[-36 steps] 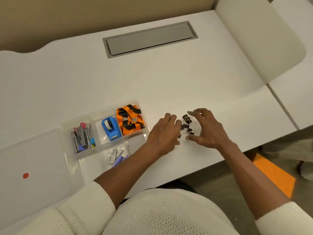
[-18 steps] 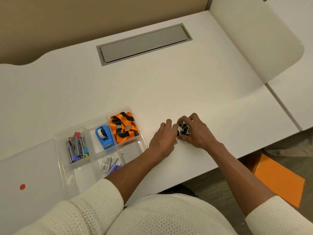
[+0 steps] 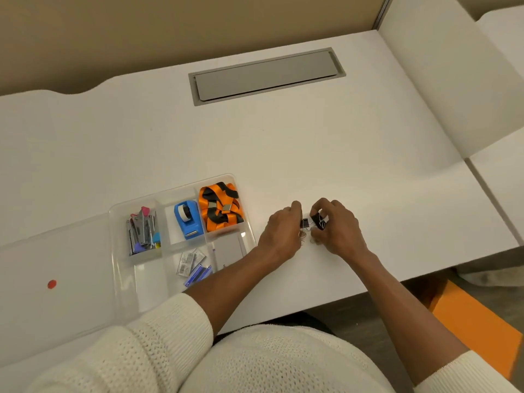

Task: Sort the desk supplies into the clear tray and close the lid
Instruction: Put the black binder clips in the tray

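Gathering a small heap of black binder clips [image 3: 313, 222] on the white worktop [image 3: 283, 154], the left hand [image 3: 280, 234] and right hand [image 3: 337, 228] are cupped close together around the clips, fingers curled on them, just right of the clear tray [image 3: 119, 268]. The tray's far compartments hold, left to right, a bundle of coloured clips [image 3: 143, 231], a blue tape dispenser [image 3: 188, 219] and an orange-and-black lanyard [image 3: 221, 211]; staple boxes [image 3: 194, 266] lie in a near compartment. The open lid [image 3: 54, 268] lies flat to the tray's left.
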`<action>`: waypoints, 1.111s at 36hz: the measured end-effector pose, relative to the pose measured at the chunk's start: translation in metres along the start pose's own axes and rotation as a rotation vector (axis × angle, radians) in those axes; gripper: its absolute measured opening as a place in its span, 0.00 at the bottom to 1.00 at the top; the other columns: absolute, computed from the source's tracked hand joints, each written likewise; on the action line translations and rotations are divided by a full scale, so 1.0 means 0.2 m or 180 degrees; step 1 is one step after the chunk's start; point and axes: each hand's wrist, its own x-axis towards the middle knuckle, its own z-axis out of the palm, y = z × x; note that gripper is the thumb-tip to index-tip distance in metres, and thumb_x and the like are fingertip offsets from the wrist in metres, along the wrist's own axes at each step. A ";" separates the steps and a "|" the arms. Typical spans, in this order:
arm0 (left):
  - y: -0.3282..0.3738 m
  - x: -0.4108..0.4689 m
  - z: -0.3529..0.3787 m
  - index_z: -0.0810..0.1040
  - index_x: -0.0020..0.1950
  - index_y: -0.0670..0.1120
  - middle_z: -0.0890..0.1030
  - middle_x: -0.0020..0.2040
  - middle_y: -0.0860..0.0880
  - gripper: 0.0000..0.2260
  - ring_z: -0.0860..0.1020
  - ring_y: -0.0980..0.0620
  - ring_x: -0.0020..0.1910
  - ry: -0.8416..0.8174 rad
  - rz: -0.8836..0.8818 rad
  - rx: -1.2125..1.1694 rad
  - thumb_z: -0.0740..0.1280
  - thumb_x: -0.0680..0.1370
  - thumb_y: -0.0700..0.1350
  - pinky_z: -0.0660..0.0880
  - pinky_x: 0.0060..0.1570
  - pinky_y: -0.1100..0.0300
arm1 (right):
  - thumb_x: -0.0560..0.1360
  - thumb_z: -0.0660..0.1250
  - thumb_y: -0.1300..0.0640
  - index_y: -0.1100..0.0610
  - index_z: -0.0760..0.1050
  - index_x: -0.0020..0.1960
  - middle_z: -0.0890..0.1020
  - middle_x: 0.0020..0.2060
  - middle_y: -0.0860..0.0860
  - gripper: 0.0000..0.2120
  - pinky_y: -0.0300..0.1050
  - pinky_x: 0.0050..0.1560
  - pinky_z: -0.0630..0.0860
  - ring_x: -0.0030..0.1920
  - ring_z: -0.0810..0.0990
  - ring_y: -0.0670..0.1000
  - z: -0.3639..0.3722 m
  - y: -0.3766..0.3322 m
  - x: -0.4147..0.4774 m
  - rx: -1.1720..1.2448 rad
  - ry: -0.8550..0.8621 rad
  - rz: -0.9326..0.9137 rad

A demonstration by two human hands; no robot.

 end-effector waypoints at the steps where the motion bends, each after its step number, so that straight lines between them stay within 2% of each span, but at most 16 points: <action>1: 0.00 -0.01 -0.01 0.66 0.52 0.46 0.77 0.45 0.46 0.18 0.75 0.46 0.40 0.0013 -0.0014 -0.0040 0.72 0.72 0.33 0.76 0.35 0.48 | 0.67 0.75 0.61 0.44 0.73 0.49 0.79 0.46 0.48 0.18 0.43 0.38 0.73 0.38 0.81 0.46 0.00 -0.01 0.00 0.0094 0.0012 0.0075; 4: -0.01 -0.03 -0.05 0.68 0.52 0.45 0.79 0.46 0.45 0.17 0.77 0.45 0.41 0.0042 -0.0035 -0.0159 0.70 0.71 0.30 0.79 0.38 0.46 | 0.66 0.75 0.62 0.45 0.75 0.48 0.82 0.44 0.47 0.17 0.52 0.42 0.81 0.40 0.84 0.54 -0.02 -0.02 0.00 0.0366 0.0065 0.0362; 8: -0.05 -0.08 -0.11 0.70 0.54 0.45 0.81 0.48 0.46 0.17 0.80 0.46 0.44 0.0150 -0.0166 -0.0388 0.71 0.72 0.30 0.81 0.40 0.48 | 0.67 0.76 0.62 0.45 0.77 0.47 0.85 0.42 0.49 0.16 0.60 0.46 0.84 0.41 0.87 0.58 -0.05 -0.02 0.00 0.0708 0.0066 0.0551; 11: -0.10 -0.14 -0.15 0.71 0.55 0.46 0.81 0.49 0.48 0.17 0.83 0.50 0.44 0.0288 -0.0301 -0.0622 0.71 0.73 0.29 0.83 0.41 0.50 | 0.67 0.76 0.64 0.46 0.77 0.46 0.85 0.42 0.49 0.16 0.56 0.45 0.85 0.38 0.87 0.52 -0.05 -0.03 0.01 0.0644 0.0020 0.0611; 14: -0.14 -0.20 -0.20 0.71 0.56 0.47 0.82 0.51 0.49 0.19 0.85 0.54 0.45 0.0355 -0.0417 -0.0842 0.73 0.74 0.30 0.85 0.43 0.50 | 0.67 0.74 0.64 0.46 0.75 0.45 0.84 0.41 0.45 0.16 0.45 0.37 0.77 0.31 0.83 0.44 -0.04 -0.05 0.01 0.0375 0.0025 0.0509; 16: -0.17 -0.24 -0.23 0.72 0.56 0.48 0.82 0.52 0.49 0.20 0.84 0.53 0.47 0.0422 -0.0504 -0.0894 0.75 0.74 0.31 0.85 0.44 0.51 | 0.68 0.75 0.63 0.46 0.74 0.46 0.83 0.40 0.44 0.16 0.44 0.38 0.75 0.32 0.82 0.45 -0.03 -0.06 0.00 0.0225 0.0031 0.0390; 19: -0.20 -0.29 -0.25 0.72 0.58 0.48 0.83 0.54 0.48 0.20 0.83 0.51 0.49 0.0491 -0.0588 -0.0937 0.76 0.73 0.32 0.84 0.46 0.52 | 0.71 0.74 0.63 0.45 0.73 0.47 0.83 0.41 0.45 0.16 0.49 0.40 0.80 0.33 0.85 0.48 -0.02 -0.07 -0.02 0.0130 -0.0008 0.0266; 21: -0.22 -0.32 -0.26 0.72 0.58 0.48 0.83 0.54 0.48 0.20 0.82 0.52 0.49 0.0534 -0.0596 -0.0973 0.76 0.74 0.33 0.84 0.46 0.55 | 0.73 0.74 0.64 0.44 0.73 0.48 0.83 0.44 0.48 0.17 0.50 0.36 0.82 0.29 0.85 0.48 -0.04 -0.05 -0.03 0.0267 -0.0049 0.0258; 24: -0.22 -0.34 -0.27 0.72 0.58 0.47 0.83 0.53 0.47 0.18 0.83 0.53 0.47 0.0553 -0.0580 -0.1043 0.75 0.74 0.33 0.82 0.42 0.59 | 0.74 0.74 0.64 0.43 0.73 0.49 0.84 0.45 0.49 0.17 0.43 0.30 0.78 0.27 0.86 0.49 -0.07 -0.02 -0.05 0.0290 -0.0166 0.0104; 26: -0.21 -0.35 -0.27 0.72 0.58 0.47 0.83 0.53 0.47 0.18 0.83 0.51 0.48 0.0536 -0.0582 -0.1038 0.75 0.75 0.33 0.83 0.44 0.57 | 0.75 0.74 0.65 0.43 0.72 0.50 0.83 0.47 0.48 0.19 0.39 0.27 0.78 0.30 0.86 0.47 -0.09 0.00 -0.06 0.0129 -0.0286 -0.0104; 28: -0.21 -0.35 -0.26 0.72 0.58 0.47 0.82 0.54 0.47 0.18 0.81 0.52 0.48 0.0529 -0.0578 -0.0988 0.75 0.75 0.34 0.83 0.45 0.58 | 0.74 0.75 0.65 0.43 0.73 0.50 0.80 0.50 0.46 0.19 0.40 0.26 0.80 0.36 0.85 0.49 -0.10 0.01 -0.08 -0.0028 -0.0407 -0.0319; 30: -0.20 -0.35 -0.25 0.72 0.58 0.47 0.82 0.53 0.48 0.18 0.79 0.53 0.47 0.0521 -0.0565 -0.0953 0.75 0.75 0.35 0.79 0.42 0.62 | 0.75 0.74 0.65 0.42 0.72 0.51 0.78 0.51 0.43 0.20 0.43 0.27 0.82 0.40 0.83 0.50 -0.09 0.02 -0.10 -0.0247 -0.0515 -0.0519; 33: -0.20 -0.36 -0.24 0.72 0.58 0.47 0.83 0.54 0.47 0.18 0.80 0.52 0.47 0.0467 -0.0544 -0.0941 0.75 0.75 0.35 0.79 0.43 0.62 | 0.76 0.75 0.62 0.41 0.70 0.53 0.74 0.50 0.38 0.19 0.47 0.31 0.83 0.40 0.81 0.49 -0.07 0.03 -0.14 -0.0555 -0.0579 -0.0720; 36: -0.20 -0.37 -0.24 0.72 0.58 0.46 0.83 0.53 0.46 0.17 0.81 0.50 0.49 0.0421 -0.0569 -0.0895 0.75 0.75 0.34 0.83 0.47 0.55 | 0.76 0.75 0.61 0.44 0.71 0.55 0.75 0.50 0.40 0.18 0.50 0.37 0.83 0.39 0.81 0.48 -0.05 0.02 -0.16 -0.0750 -0.0574 -0.0877; 40: -0.22 -0.41 -0.25 0.72 0.57 0.47 0.83 0.54 0.46 0.18 0.82 0.50 0.48 0.0414 -0.0638 -0.0913 0.75 0.75 0.34 0.82 0.45 0.59 | 0.75 0.74 0.64 0.47 0.72 0.55 0.78 0.49 0.42 0.18 0.51 0.39 0.83 0.40 0.80 0.45 -0.03 0.00 -0.16 -0.0710 -0.0541 -0.0886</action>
